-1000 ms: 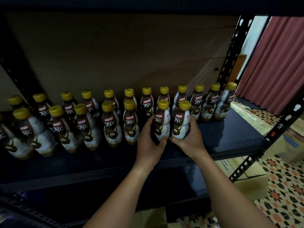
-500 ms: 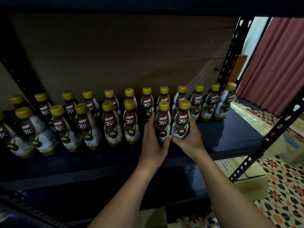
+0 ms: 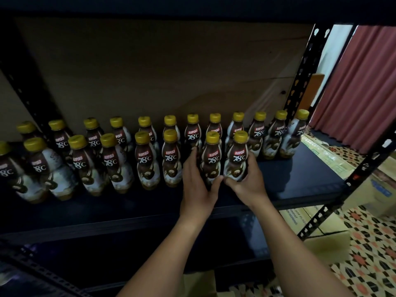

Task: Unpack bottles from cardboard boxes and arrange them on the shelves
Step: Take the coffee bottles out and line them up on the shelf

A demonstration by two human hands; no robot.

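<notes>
Two rows of brown coffee bottles with yellow caps stand on the dark shelf (image 3: 300, 181). My left hand (image 3: 197, 185) grips a front-row bottle (image 3: 212, 157) round its lower body. My right hand (image 3: 246, 179) grips the bottle next to it (image 3: 237, 157), the rightmost of the front row. Both bottles stand upright, side by side and touching the shelf. My thumbs meet in front of them. The back row (image 3: 192, 129) runs on to the right as far as the shelf post.
A perforated black post (image 3: 300, 82) bounds the shelf on the right, and another one (image 3: 342, 194) slants at the front right. Cardboard boxes (image 3: 317, 221) lie on the patterned floor below right. A red curtain (image 3: 364, 82) hangs beyond. A lower shelf (image 3: 150, 254) sits underneath.
Both hands have turned their bottles so that the labels face forward, and nudged them slightly back. The rows beside them have not moved.
</notes>
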